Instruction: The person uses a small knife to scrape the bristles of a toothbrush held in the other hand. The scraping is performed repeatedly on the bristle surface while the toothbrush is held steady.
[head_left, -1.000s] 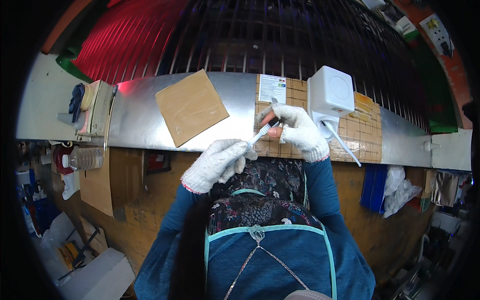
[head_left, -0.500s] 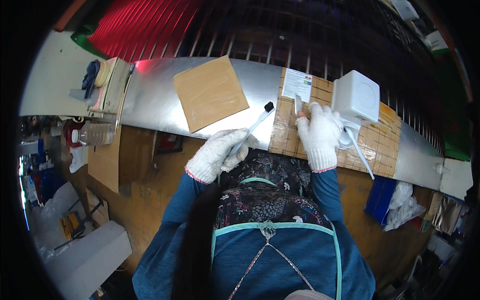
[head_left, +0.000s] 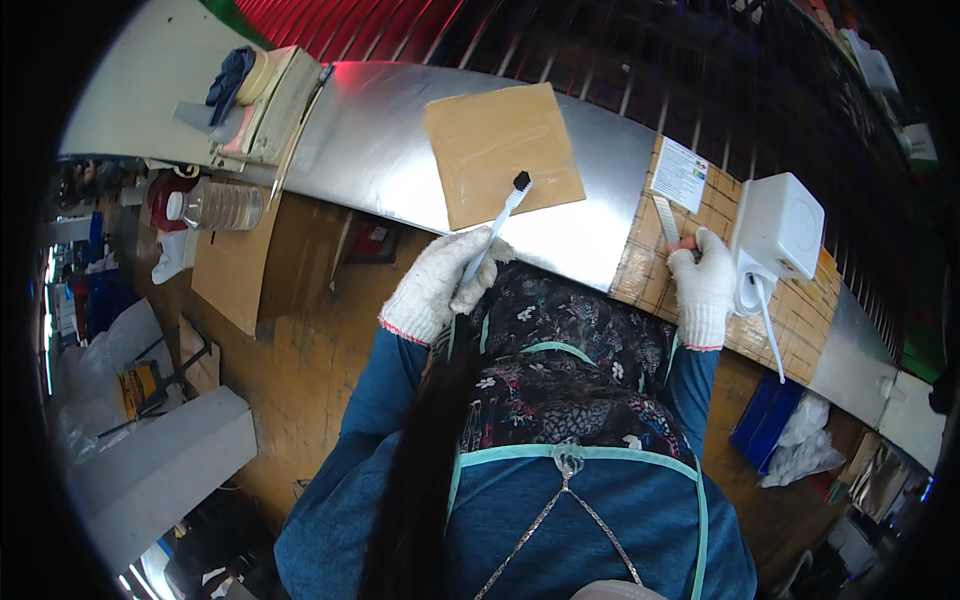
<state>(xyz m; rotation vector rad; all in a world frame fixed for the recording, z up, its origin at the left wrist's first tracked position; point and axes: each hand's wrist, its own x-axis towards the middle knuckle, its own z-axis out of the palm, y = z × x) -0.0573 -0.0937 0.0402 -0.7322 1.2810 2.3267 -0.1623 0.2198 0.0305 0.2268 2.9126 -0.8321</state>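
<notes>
My left hand, in a white knit glove, is closed around the pale handle of a toothbrush. The brush points up and away, its head dark with black bristles. Behind that head lies a square brown cardboard piece on the metal surface. My gloved right hand is at the right, fingers closed at the near end of a flat, pale metal blade; bare fingertip skin shows there. The blade lies over a taped cardboard sheet. Just right of that hand is a white plastic container, with a white stick slanting out of its opening.
A printed paper label lies on the taped sheet. Metal bars run behind the metal ledge. At left are a clear bottle and a cardboard box. A blue bin stands low at right.
The view has turned, so the bench appears shifted right and tilted. The toothbrush head now overlaps the brown cardboard square. Both hands keep their holds, the right lower beside the container.
</notes>
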